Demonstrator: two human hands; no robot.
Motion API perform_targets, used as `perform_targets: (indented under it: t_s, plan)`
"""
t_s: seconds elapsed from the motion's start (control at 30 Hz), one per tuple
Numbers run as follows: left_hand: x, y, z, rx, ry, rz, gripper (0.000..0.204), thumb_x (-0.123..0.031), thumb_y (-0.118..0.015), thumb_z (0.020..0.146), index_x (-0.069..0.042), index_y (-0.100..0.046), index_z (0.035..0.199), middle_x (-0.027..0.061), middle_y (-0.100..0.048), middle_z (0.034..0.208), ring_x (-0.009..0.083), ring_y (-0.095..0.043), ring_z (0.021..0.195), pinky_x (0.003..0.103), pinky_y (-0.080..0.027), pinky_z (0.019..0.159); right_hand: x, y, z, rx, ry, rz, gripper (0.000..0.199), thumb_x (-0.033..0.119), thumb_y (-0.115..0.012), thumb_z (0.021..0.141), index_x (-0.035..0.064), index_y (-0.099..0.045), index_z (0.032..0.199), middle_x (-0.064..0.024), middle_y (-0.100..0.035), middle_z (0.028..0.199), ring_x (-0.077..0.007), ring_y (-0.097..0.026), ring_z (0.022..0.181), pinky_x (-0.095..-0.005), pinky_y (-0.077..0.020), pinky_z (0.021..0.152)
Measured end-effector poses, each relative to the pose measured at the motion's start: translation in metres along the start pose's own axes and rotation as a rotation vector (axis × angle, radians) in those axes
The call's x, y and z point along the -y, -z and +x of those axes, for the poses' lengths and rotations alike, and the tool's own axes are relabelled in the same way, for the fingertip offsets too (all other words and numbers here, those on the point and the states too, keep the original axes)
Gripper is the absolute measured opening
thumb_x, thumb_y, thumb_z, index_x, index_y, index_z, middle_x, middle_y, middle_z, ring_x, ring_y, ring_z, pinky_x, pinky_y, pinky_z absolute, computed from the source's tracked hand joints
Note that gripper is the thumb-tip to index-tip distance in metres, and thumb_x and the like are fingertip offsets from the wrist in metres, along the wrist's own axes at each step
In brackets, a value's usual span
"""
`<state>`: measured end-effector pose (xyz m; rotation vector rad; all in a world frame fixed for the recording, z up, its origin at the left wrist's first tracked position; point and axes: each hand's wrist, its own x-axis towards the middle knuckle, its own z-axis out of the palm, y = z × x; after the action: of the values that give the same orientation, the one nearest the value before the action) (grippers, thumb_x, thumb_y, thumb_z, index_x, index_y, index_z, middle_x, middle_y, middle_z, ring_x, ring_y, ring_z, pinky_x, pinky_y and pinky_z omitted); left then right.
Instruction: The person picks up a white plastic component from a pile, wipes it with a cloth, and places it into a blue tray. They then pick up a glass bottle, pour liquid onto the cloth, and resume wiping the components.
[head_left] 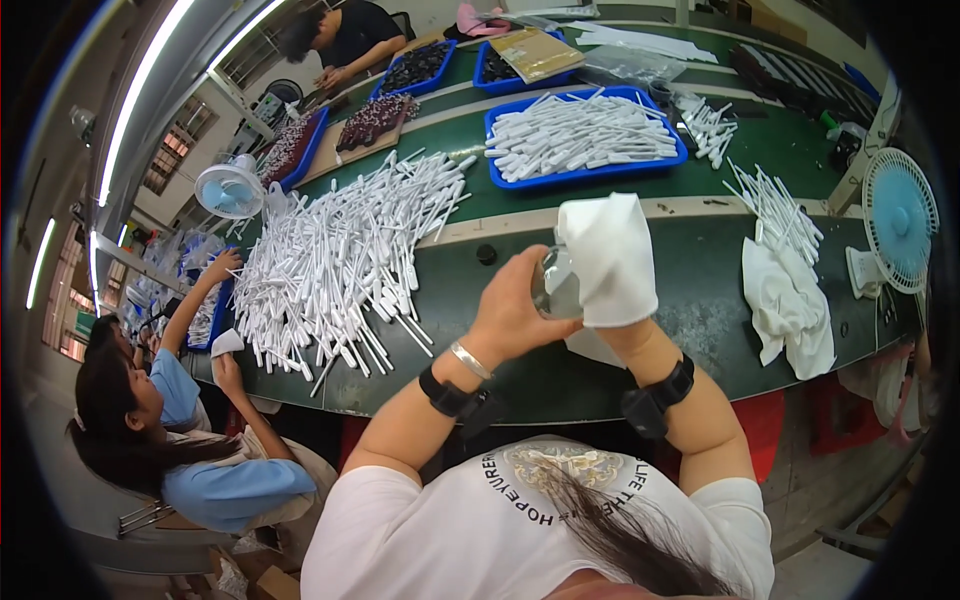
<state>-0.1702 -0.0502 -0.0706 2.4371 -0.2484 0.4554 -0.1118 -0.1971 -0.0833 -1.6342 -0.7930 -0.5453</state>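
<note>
Gripping a clear, rounded vessel (562, 284) above the dark green surface (700, 270), in the curled fingers of the left hand (515, 302), beside white cloth (612, 262) draped over the right hand (630, 340); cannot tell the state of the right fingers underneath. Looks light, stiff, smooth, probably slippery and breakable; best held gently around the curved sides, through cloth

Black capital letters (505, 492) arc around a gray-and-gold emblem (545, 462) across the chest of a white T-shirt (400, 530) worn by the person at the workbench (690, 330), the lettering partly covered by a lock of long dark hair (620, 545).
</note>
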Motion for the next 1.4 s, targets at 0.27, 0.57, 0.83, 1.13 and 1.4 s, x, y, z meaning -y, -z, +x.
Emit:
perform_targets:
  t_s: [0.27, 0.57, 0.83, 1.13, 1.4]
  plan:
    - [0.057, 0.031, -0.007, -0.13, 0.17, -0.574, 0.075, -0.021, -0.079, 0.056, -0.001, -0.038, 0.115, 0.0084, -0.052, 0.099, 0.0169, -0.052, 0.094, 0.03, -0.043, 0.08, -0.003, -0.009, -0.009, -0.01, -0.208, 0.288, 0.036, 0.016, -0.057, 0.08, 0.0027, -0.048, 0.112, -0.0079, -0.051, 0.108, -0.0186, -0.051, 0.097, -0.0307, -0.0431, 0.08]
    - [0.152, 0.104, 0.137, -0.41, 0.17, -0.673, 0.066, -0.012, -0.077, 0.057, -0.001, -0.038, 0.108, 0.0098, -0.052, 0.099, 0.0174, -0.053, 0.086, 0.03, -0.045, 0.077, -0.02, -0.023, -0.023, 0.249, -0.837, 0.623, 0.036, 0.024, -0.054, 0.081, 0.0055, -0.048, 0.112, -0.0074, -0.053, 0.104, -0.0202, -0.053, 0.094, -0.0337, -0.0448, 0.077]
    - [0.277, 0.089, 0.262, -0.572, 0.392, -0.292, 0.074, -0.017, -0.08, 0.052, 0.002, -0.037, 0.11, 0.0147, -0.053, 0.098, 0.0202, -0.054, 0.087, 0.03, -0.045, 0.076, -0.005, -0.028, -0.016, 0.554, 0.056, -0.352, 0.046, 0.027, -0.06, 0.074, 0.0074, -0.048, 0.114, -0.0131, -0.05, 0.109, -0.0298, -0.048, 0.102, -0.0403, -0.0388, 0.085]
    - [0.339, 0.049, 0.305, -0.505, 0.482, -0.385, 0.079, -0.017, -0.081, 0.05, 0.006, -0.035, 0.11, 0.0193, -0.051, 0.104, 0.0244, -0.054, 0.09, 0.031, -0.045, 0.076, -0.026, -0.019, -0.017, 0.761, -0.167, -0.186, 0.052, 0.028, -0.064, 0.07, 0.0084, -0.048, 0.115, -0.0122, -0.047, 0.115, -0.0322, -0.043, 0.107, -0.0418, -0.0309, 0.093]
    - [0.353, 0.04, 0.297, -0.529, 0.524, -0.33, 0.084, -0.019, -0.081, 0.05, 0.007, -0.032, 0.113, 0.0206, -0.048, 0.107, 0.0261, -0.051, 0.096, 0.032, -0.043, 0.081, -0.031, -0.024, -0.031, 0.68, -0.233, -0.061, 0.05, 0.028, -0.062, 0.071, 0.0095, -0.048, 0.115, -0.0117, -0.047, 0.115, -0.0312, -0.044, 0.107, -0.0421, -0.0326, 0.092]
